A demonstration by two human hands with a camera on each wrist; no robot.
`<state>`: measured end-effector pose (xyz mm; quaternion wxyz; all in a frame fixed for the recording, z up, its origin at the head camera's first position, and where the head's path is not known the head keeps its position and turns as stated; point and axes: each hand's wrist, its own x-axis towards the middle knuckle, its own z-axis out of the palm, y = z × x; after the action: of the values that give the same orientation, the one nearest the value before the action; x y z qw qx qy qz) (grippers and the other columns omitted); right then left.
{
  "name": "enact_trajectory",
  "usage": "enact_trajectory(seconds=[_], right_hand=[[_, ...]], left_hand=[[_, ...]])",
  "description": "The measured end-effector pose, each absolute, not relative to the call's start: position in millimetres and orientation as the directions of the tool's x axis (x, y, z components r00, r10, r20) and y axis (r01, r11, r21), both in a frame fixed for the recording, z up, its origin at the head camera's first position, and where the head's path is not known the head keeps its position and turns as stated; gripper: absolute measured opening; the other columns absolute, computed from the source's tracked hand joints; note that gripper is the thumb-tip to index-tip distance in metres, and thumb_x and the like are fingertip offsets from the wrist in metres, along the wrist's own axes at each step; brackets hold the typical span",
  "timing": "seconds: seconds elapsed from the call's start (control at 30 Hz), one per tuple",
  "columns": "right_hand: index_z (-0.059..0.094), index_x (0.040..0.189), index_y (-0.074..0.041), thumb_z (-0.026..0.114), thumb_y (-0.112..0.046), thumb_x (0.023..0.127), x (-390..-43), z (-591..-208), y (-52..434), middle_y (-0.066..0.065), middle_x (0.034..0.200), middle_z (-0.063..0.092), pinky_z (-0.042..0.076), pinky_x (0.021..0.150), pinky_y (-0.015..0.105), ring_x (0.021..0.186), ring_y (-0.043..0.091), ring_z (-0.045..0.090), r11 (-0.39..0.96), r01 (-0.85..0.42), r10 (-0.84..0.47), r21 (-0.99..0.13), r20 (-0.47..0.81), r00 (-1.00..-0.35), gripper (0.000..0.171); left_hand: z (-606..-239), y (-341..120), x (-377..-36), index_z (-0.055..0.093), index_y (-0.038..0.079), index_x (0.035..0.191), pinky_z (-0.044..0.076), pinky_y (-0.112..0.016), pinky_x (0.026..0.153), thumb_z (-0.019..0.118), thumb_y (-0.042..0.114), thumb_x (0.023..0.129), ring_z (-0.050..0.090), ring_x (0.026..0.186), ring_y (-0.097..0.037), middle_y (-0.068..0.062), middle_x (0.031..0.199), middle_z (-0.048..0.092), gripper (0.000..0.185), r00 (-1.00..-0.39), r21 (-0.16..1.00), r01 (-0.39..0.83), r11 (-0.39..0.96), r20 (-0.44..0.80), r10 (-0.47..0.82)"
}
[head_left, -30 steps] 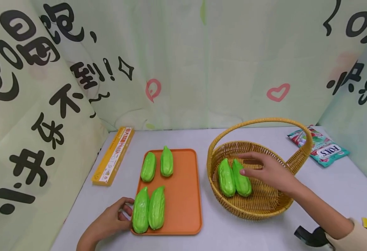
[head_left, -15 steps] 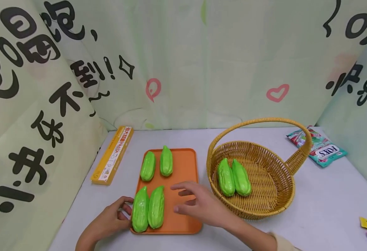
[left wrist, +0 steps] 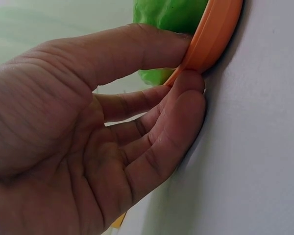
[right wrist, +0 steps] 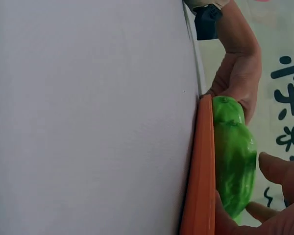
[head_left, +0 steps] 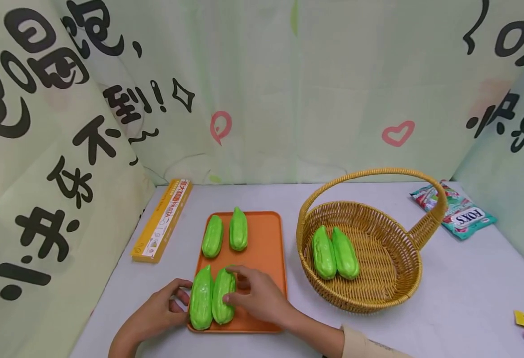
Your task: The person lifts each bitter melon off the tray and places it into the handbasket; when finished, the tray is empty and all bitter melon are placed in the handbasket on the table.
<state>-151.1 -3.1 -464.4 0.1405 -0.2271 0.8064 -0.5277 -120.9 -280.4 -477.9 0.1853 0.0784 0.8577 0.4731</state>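
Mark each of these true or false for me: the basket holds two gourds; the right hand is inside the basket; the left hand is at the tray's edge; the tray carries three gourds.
1. The basket holds two green gourds. True.
2. The right hand is inside the basket. False: it is over the orange tray, fingers curled on the near right gourd.
3. The left hand holds the tray's near left edge. True; the left wrist view shows thumb and fingers at the rim.
4. The tray carries three gourds. False: four, two far and two near.
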Motion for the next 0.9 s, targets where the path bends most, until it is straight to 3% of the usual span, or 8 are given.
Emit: enact_trajectory(seconds=[0.2,0.4,0.6,0.9], right_hand=[[0.058,0.137,-0.02,0.078,-0.033,0.086,-151,-469,-8,0.008,0.135,0.057,0.051,0.081,0.031,0.11,0.019,0.062,0.326,-0.199,-0.508,-0.924,0.006,-0.862,0.056],[0.06,0.134,-0.018,0.079,-0.028,0.086,-152,-472,-10,-0.005,0.119,0.065,0.05,0.077,0.028,0.097,0.008,0.063,0.305,-0.204,-0.516,-0.93,0.018,-0.857,0.053],[0.061,0.134,-0.02,0.08,-0.024,0.085,-153,-470,-8,-0.001,0.122,0.064,0.052,0.074,0.027,0.099,0.013,0.066,0.253,-0.152,-0.521,-0.955,-0.002,-0.854,0.053],[0.058,0.137,-0.028,0.078,-0.027,0.087,-140,-444,22,0.003,0.13,0.058,0.052,0.082,0.033,0.109,0.022,0.062,0.122,-0.065,-0.551,-0.99,-0.013,-0.834,0.053]], left_hand=[[-478,-281,-120,0.048,-0.004,0.131,0.049,-0.028,0.066,0.075,0.004,0.078,0.061,0.076,-0.021,-0.006,0.096,0.058,0.06,-0.921,0.852,-0.042,0.521,-0.235,0.31],[-479,-281,-120,0.047,-0.004,0.132,0.048,-0.028,0.066,0.075,0.005,0.08,0.06,0.077,-0.021,-0.005,0.097,0.058,0.059,-0.919,0.855,-0.062,0.515,-0.25,0.304],[-478,-281,-120,0.048,-0.004,0.131,0.049,-0.028,0.066,0.075,0.006,0.079,0.061,0.076,-0.021,-0.006,0.097,0.058,0.06,-0.921,0.857,-0.047,0.514,-0.236,0.309],[-478,-281,-121,0.048,-0.004,0.132,0.049,-0.028,0.067,0.075,0.007,0.079,0.061,0.075,-0.02,-0.006,0.098,0.058,0.06,-0.916,0.863,-0.045,0.503,-0.237,0.325]])
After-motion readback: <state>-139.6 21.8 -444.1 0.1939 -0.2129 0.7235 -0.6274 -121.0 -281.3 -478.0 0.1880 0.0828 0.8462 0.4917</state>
